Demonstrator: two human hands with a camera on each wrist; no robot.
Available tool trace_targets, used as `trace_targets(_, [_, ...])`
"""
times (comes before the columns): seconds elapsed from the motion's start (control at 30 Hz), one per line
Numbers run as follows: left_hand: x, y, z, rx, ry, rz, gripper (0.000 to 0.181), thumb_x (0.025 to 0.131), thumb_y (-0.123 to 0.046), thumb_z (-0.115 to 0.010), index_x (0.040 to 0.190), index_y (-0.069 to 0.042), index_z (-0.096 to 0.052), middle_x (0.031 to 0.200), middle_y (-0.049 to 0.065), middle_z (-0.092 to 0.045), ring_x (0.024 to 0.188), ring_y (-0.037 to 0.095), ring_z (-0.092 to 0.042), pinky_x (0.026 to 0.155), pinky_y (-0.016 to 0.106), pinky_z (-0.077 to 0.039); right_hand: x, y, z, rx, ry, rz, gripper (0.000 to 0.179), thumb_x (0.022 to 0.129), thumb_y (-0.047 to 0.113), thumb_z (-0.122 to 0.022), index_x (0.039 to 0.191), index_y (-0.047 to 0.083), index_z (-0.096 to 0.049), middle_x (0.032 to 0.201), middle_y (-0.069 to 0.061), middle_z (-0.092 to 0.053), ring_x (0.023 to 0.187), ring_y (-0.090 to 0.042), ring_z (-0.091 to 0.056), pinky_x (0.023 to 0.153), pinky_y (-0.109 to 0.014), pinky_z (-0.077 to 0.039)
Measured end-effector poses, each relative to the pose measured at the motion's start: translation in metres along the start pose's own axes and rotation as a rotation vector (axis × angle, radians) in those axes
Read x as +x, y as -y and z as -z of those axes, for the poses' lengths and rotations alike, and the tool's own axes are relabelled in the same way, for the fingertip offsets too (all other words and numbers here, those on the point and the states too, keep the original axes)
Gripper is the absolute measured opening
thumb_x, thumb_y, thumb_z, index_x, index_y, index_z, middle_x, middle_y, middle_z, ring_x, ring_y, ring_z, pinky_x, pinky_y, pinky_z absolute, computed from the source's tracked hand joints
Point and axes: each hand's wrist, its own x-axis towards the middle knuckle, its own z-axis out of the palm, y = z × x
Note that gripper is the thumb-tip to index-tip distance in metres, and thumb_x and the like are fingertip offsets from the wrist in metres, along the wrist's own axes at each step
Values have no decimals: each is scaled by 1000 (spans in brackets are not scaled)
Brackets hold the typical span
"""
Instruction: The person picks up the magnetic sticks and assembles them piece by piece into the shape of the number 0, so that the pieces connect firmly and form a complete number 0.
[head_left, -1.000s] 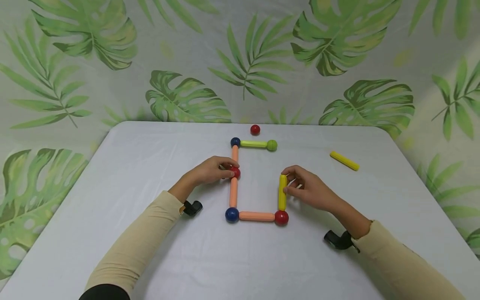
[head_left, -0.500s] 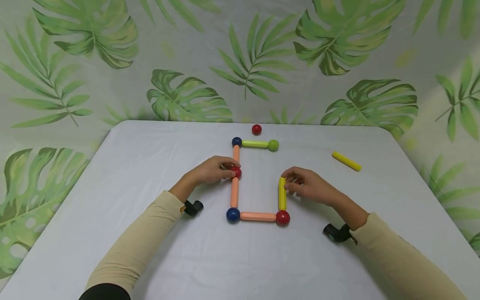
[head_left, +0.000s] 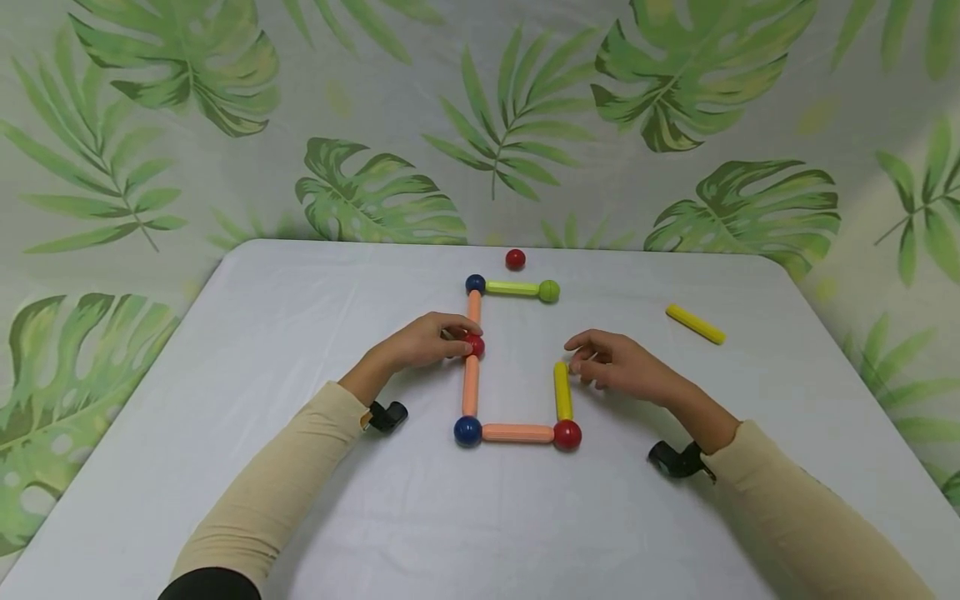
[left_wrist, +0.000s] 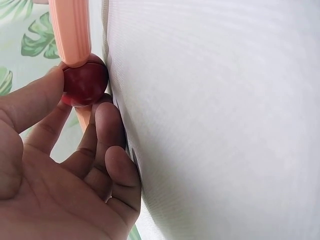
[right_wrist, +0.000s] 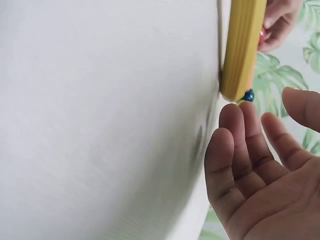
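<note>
My left hand (head_left: 429, 340) pinches a red ball (left_wrist: 86, 84) between thumb and finger. Orange sticks (head_left: 471, 387) join that ball on its near and far sides. The near one runs to a blue ball (head_left: 468, 432), from which another orange stick (head_left: 517, 433) leads right to a second red ball (head_left: 567, 435). Out of this ball a yellow stick (head_left: 563, 392) points away from me, lying on the table with its far end free. Just right of that end is my right hand (head_left: 618, 367), its fingers relaxed and holding nothing; the right wrist view shows a small gap.
At the far end of the shape, a blue ball (head_left: 476, 285) carries a lime stick (head_left: 512, 288) with a green ball (head_left: 550, 291). Behind it lies a loose red ball (head_left: 515, 260). A loose yellow stick (head_left: 695, 324) rests at right on the white table (head_left: 262, 317).
My right hand has let go of the yellow stick and sits slightly right of it. The stick's far end has swung a little left. My left hand stays on the red ball.
</note>
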Motion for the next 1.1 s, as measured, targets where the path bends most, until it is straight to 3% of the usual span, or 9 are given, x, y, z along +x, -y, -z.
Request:
trace_targets(0.4, [1, 0, -1, 27, 5, -2, 35, 98, -19, -61, 133, -14, -62, 131, 15, -62, 100, 21, -59, 79, 24, -49, 19, 19, 23, -92, -101, 48, 34, 100, 22, -59, 128, 2, -59, 113, -16, -66, 93, -28, -66, 79, -31, -54])
trace_targets(0.7, [0, -1, -2, 34, 0, -1, 36, 98, -20, -61, 134, -14, -62, 132, 15, -62, 102, 22, -59, 80, 25, -49, 62, 31, 25, -182, -200, 59, 31, 99, 17, -58, 127, 4, -61, 118, -15, -66, 102, -30, -63, 87, -39, -54])
trace_targets(0.9, [2, 0, -2, 36, -2, 6, 36, 98, -21, -61, 133, -16, -62, 132, 14, -62, 103, 22, -59, 81, 25, -49, 94, 44, 27, -250, -220, 50, 31, 98, 14, -56, 127, 2, -61, 119, -17, -64, 108, -34, -62, 93, -45, -52])
trace_targets(1.1, [1, -1, -1, 27, -7, 11, 35, 98, -20, -61, 133, -15, -62, 131, 14, -62, 103, 23, -58, 80, 25, -49, 123, 53, 29, -326, -237, -20, 33, 97, 13, -55, 129, 3, -59, 122, -16, -63, 114, -32, -58, 99, -45, -50])
